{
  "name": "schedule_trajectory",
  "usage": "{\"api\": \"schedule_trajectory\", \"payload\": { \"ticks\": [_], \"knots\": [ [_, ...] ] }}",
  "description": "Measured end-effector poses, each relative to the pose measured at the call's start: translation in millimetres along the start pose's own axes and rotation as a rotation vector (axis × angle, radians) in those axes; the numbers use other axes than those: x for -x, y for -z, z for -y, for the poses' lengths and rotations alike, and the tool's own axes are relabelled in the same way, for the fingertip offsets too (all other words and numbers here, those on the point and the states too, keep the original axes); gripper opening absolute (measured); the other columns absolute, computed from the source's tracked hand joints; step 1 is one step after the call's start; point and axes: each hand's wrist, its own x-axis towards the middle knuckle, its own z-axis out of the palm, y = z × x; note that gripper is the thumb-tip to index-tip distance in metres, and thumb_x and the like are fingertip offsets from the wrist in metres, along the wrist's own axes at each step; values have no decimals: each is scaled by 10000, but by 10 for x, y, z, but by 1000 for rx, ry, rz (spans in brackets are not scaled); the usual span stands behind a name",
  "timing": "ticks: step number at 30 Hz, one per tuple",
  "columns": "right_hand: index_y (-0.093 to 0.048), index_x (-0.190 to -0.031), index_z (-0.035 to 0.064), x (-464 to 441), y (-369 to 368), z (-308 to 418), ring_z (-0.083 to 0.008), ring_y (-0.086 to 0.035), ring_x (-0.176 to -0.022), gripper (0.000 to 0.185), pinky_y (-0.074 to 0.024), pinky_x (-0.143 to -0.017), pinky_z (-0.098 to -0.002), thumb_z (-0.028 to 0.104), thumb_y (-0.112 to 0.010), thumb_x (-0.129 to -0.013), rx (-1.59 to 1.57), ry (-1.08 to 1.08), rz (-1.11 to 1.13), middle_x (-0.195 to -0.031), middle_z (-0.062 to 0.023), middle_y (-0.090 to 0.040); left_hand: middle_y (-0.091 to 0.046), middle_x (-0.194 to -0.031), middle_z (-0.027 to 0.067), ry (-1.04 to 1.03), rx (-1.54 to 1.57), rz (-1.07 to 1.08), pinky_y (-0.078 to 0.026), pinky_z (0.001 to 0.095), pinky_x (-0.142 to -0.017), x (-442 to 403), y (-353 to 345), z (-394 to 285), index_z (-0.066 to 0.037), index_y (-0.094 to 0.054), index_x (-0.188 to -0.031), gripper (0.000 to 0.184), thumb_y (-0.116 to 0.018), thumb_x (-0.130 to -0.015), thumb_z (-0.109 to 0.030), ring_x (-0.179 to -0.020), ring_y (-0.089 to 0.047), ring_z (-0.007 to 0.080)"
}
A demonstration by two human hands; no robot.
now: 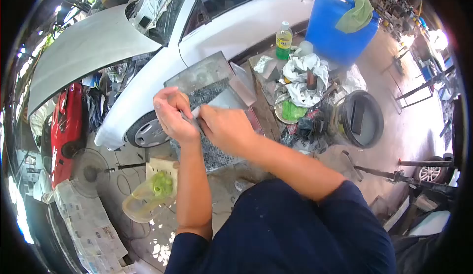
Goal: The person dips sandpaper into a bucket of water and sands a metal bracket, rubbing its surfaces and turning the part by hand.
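Though illegible, yellow label point(283, 43) on bottle point(282, 54) beyond hands point(228, 128).

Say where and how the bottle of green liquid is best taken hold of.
Probably around the labelled middle of the bottle, from the left: it stands upright, and that side looks freer, while the blue container stands on its right.

Fingers point(209, 114) close together, white car point(229, 42), blue jug point(327, 30)
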Motion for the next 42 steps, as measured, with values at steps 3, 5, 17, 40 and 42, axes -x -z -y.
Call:
{"api": "schedule_trajectory", "payload": {
  "ticks": [3, 5, 17, 40, 42],
  "knots": [
    [-580, -950, 64, -229, -107, -24, -363, -710, -721, 139, -550, -605, -485, 159, -675, -911, -45, 95, -124, -828, -132, -704, -402, -522, 2, 17, 17, -5, -310, 277, -584, -69, -13, -60, 8, -565, -1123, 555, -282, -1143, -470, -524, -323, 101],
    [-570, -968, 54, -237, -119, -20, -378, -709, -746, 152, -554, -624, -495, 167, -652, -909, -57, 126, -151, -841, -143, -697, -403, -524, 2, 32, 40, -13, -301, 276, -580, -104, -14, -33, 9, -568, -1121, 553, -278, -1146, -461, -525, -325, 100],
    [-570, -932, 81, 126, -27, -40, -373, -689, -697, 131, -523, -584, -510, 176, -659, -920, -3, 67, -64, -805, -130, -690, -405, -525, 2, 0, -6, -22, -301, 276, -572, -46, -21, 26, 2, -574, -1114, 556, -279, -1143, -468, -516, -322, 97],
    [-600, -973, 72, -6, -45, -141, -384, -692, -739, 105, -530, -614, -499, 158, -643, -932, -35, 122, -51, -822, -133, -700, -410, -541, 1, 51, -30, -55, -297, 268, -588, 21, -23, 0, -2, -574, -1136, 565, -282, -1140, -487, -539, -332, 96],
    [-610, -984, 67, -95, -54, -153, -384, -695, -741, 115, -533, -616, -499, 169, -644, -942, -21, 124, -52, -828, -142, -705, -408, -540, -1, 47, -46, -35, -293, 268, -583, -24, -58, -18, -1, -576, -1128, 564, -284, -1141, -483, -533, -326, 96]
  ]
}}
